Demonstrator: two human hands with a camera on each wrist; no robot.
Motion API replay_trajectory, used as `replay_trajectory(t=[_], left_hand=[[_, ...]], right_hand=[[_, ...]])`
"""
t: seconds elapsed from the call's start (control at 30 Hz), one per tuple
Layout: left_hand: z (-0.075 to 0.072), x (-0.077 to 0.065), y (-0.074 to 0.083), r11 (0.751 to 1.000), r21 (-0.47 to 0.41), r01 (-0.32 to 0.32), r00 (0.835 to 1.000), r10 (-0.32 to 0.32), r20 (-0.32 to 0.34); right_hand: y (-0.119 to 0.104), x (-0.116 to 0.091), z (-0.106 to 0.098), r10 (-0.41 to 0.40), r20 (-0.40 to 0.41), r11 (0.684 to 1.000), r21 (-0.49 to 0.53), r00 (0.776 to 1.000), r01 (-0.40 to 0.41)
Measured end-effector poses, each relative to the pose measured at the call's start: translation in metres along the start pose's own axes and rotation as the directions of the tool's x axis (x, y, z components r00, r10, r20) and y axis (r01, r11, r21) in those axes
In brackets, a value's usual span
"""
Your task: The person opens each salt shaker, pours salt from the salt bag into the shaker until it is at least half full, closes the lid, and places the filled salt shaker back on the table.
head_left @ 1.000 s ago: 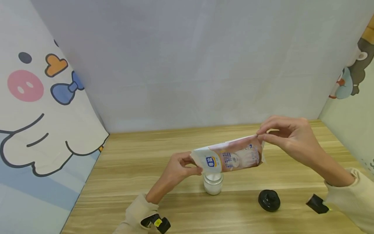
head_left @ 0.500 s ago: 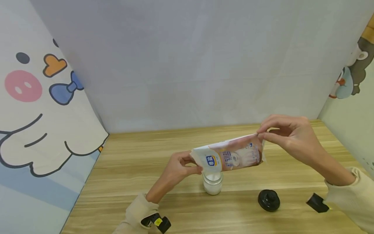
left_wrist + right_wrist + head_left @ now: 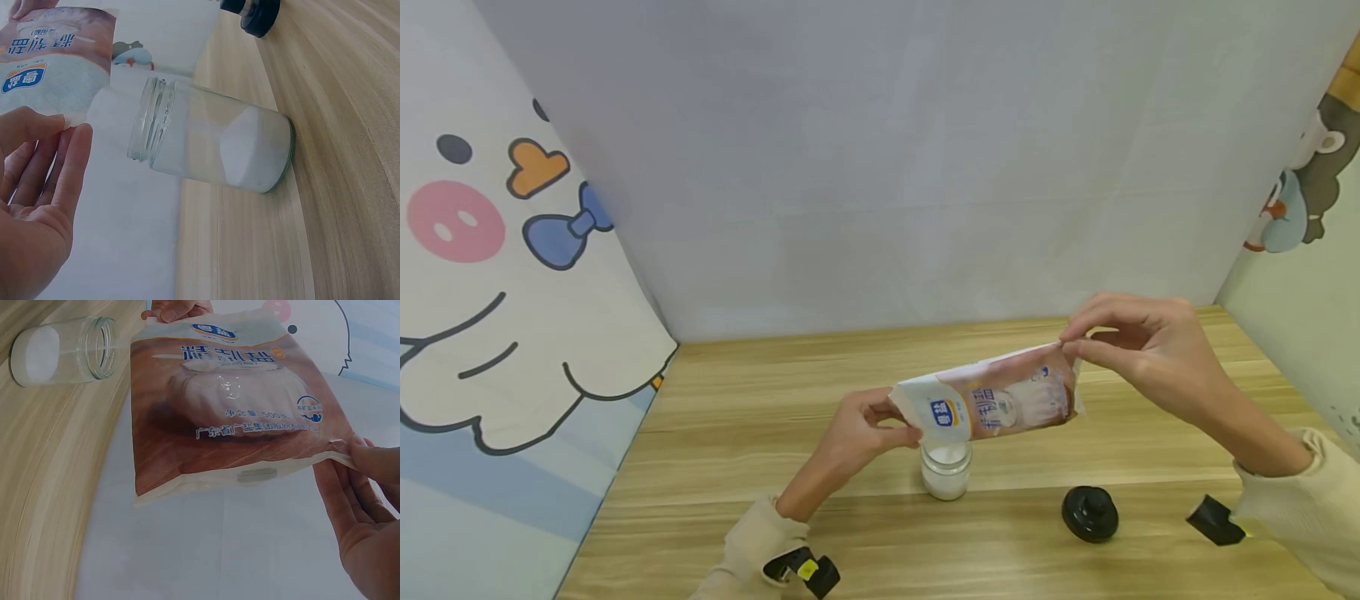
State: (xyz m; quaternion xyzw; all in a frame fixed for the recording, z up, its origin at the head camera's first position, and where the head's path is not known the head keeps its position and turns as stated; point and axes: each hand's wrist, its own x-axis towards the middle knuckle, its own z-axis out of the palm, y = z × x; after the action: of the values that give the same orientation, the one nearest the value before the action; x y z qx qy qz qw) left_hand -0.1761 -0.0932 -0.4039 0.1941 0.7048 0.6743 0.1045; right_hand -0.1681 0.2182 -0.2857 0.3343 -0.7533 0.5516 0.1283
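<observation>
A printed salt bag (image 3: 1000,404) hangs in the air, its open end tilted down to the left over a glass jar (image 3: 946,479). My left hand (image 3: 857,433) pinches the bag's lower corner by the jar. At the other end, my right hand (image 3: 1150,367) pinches the raised upper corner between thumb and fingers. The left wrist view shows white salt (image 3: 242,150) in the jar's lower part, its surface sloping. A faint pale streak runs from the bag's corner to the jar mouth. From the head, the bag covers part of the jar's rim.
A round black lid (image 3: 1090,514) with a knob lies on the wooden table (image 3: 737,467), right of the jar. Behind the table stands a pale grey backdrop (image 3: 925,167). Cartoon-printed panels flank it on the left (image 3: 550,350) and right.
My right hand and the bag's right end have risen very slightly. My left hand stays almost in place, and the jar and lid have not moved; the head view has shifted a little.
</observation>
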Motion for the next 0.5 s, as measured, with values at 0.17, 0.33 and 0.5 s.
replay_trajectory(t=[0.17, 0.33, 0.5], left_hand=[[-0.0002, 0.0, -0.0004, 1.0, 0.004, 0.0, 1.0, 0.0, -0.003], [0.0002, -0.0003, 0.0005, 1.0, 0.001, 0.005, 1.0, -0.005, -0.005], [0.0007, -0.0002, -0.0001, 1.0, 0.006, 0.011, 1.0, -0.01, -0.01]], right_hand=[[-0.001, -0.0001, -0.0002, 0.026, -0.009, 1.0, -0.012, 1.0, -0.026], [-0.0007, 0.0003, 0.0001, 0.018, -0.007, 1.0, -0.002, 1.0, -0.018], [-0.0018, 0.0005, 0.0006, 0.011, -0.002, 1.0, 0.014, 1.0, -0.011]])
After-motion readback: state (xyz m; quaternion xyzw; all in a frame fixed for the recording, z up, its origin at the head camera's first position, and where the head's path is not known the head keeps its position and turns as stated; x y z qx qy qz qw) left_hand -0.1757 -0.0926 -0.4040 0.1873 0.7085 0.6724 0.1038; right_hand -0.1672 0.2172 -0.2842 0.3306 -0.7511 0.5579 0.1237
